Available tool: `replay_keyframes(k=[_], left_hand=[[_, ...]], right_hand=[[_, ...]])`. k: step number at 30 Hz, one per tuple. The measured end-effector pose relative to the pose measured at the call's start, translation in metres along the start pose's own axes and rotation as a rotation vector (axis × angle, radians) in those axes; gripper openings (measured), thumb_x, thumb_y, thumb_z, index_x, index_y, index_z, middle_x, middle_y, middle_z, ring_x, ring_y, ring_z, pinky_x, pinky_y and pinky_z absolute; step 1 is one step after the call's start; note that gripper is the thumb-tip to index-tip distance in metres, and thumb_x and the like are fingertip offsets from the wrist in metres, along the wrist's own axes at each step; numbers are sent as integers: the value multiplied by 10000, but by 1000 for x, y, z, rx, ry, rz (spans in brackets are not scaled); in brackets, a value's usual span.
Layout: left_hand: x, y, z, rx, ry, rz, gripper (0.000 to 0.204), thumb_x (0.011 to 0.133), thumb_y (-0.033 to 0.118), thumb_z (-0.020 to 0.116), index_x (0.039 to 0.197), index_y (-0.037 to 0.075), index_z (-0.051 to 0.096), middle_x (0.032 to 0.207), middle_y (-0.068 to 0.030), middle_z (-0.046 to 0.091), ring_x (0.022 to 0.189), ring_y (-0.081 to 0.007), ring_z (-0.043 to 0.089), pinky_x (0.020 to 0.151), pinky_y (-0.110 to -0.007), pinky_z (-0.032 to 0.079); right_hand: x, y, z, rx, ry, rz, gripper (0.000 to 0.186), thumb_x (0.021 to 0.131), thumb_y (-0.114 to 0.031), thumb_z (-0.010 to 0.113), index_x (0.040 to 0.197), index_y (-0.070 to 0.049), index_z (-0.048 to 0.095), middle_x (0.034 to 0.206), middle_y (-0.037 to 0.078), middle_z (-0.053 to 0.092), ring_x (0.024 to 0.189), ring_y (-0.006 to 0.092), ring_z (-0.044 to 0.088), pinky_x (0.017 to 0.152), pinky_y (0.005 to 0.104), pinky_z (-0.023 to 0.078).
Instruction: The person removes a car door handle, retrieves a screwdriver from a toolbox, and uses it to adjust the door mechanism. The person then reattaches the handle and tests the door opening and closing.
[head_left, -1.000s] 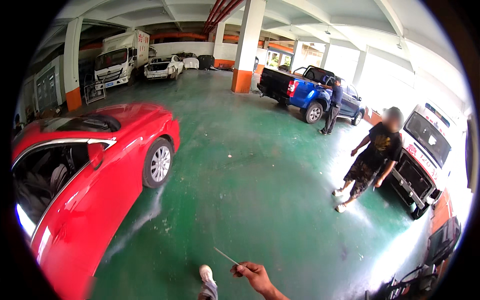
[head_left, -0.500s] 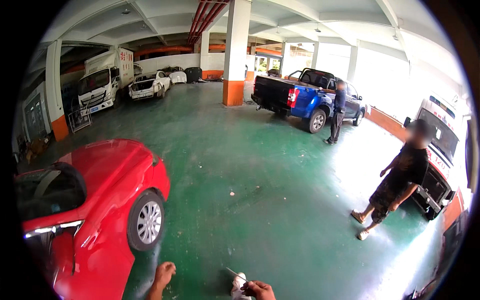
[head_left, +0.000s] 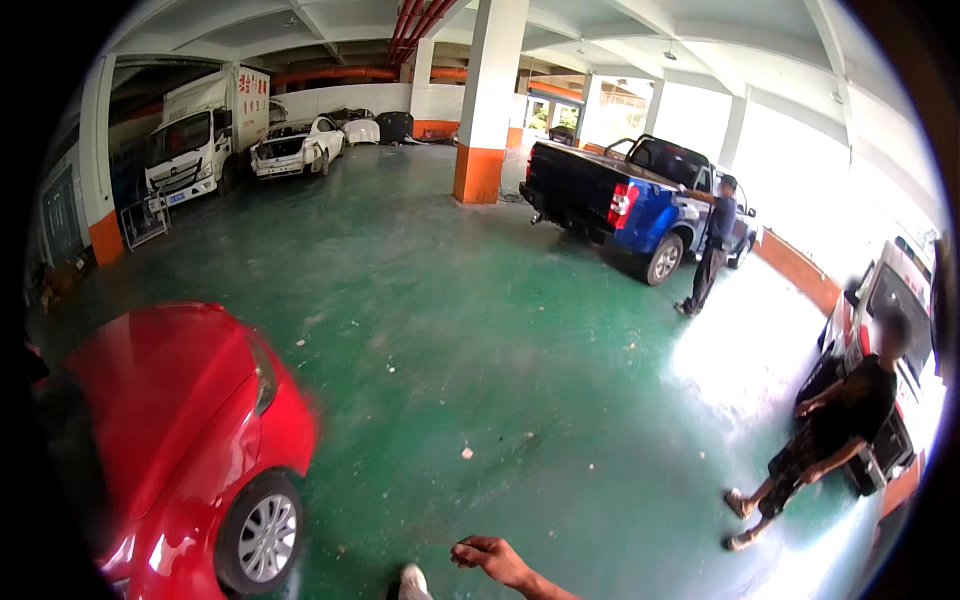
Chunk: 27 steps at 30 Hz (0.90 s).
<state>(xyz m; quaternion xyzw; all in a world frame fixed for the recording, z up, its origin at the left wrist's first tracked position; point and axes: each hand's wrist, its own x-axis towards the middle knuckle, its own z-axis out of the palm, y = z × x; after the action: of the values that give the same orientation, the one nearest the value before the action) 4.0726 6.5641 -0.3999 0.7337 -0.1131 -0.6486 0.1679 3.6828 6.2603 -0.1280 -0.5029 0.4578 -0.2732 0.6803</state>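
Observation:
My right hand (head_left: 492,559) reaches in from the lower edge, its forearm slanting up from the right. The fingers are curled and pinched together; whatever they hold, if anything, cannot be made out. It hovers over the green floor (head_left: 440,400) and touches nothing else that shows. Left of it, the tip of a white shoe (head_left: 413,580) peeks up from the lower edge. My left hand is out of the picture. Nearest on the left stands a red car (head_left: 165,370), with its silver-spoked wheel (head_left: 266,538) at the bottom.
A person in dark shorts (head_left: 845,420) stands at right by a white vehicle (head_left: 890,300). Another person (head_left: 712,245) touches a blue pickup truck (head_left: 655,225). An orange-and-white pillar (head_left: 485,130) stands mid-back. Beyond are a white truck (head_left: 190,150) and a damaged white car (head_left: 296,147).
My left hand has left the view. The thin pale rod seen in my right hand no longer shows. The view has shifted, and the red car sits lower and further left.

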Motion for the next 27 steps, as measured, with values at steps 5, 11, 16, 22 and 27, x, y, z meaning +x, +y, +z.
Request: replay_keyframes(k=[5,11,16,22,27], left_hand=[[110,197,2,-57,-6,-13,214,920,221,635,1066,68,669,869,-76,679,759,-171,644,705,-299,529],[253,528,-22,127,33,302,232,940,250,627,1111,96,656,887,-51,661,758,-162,620,707,-282,515],[241,895,57,143,-335,788,313,951,267,640,1209,90,628,944,-28,668,838,-137,635,748,-271,517],[251,1128,142,220,-537,770,284,969,265,623,1167,63,646,920,-27,669,847,-106,637,758,-263,514],[270,1285,166,160,-370,722,264,947,271,654,1087,48,678,876,-45,671,803,-141,641,755,-301,531]], right_hand=[[208,-16,-50,118,46,-156,339,973,-317,620,1021,12,685,881,84,702,798,158,647,715,311,523],[378,-106,-102,108,107,-89,356,975,-329,598,1007,15,686,876,80,701,779,156,639,719,325,524],[495,-192,-181,351,247,-42,246,962,-247,625,981,-8,681,818,26,657,764,123,593,670,304,498],[711,-197,-274,182,215,-201,175,921,-127,614,1050,-19,664,880,87,661,805,217,630,703,359,526],[889,-267,-364,-310,7,-437,279,925,-216,615,1130,-31,655,1000,187,652,885,355,648,758,422,534]])
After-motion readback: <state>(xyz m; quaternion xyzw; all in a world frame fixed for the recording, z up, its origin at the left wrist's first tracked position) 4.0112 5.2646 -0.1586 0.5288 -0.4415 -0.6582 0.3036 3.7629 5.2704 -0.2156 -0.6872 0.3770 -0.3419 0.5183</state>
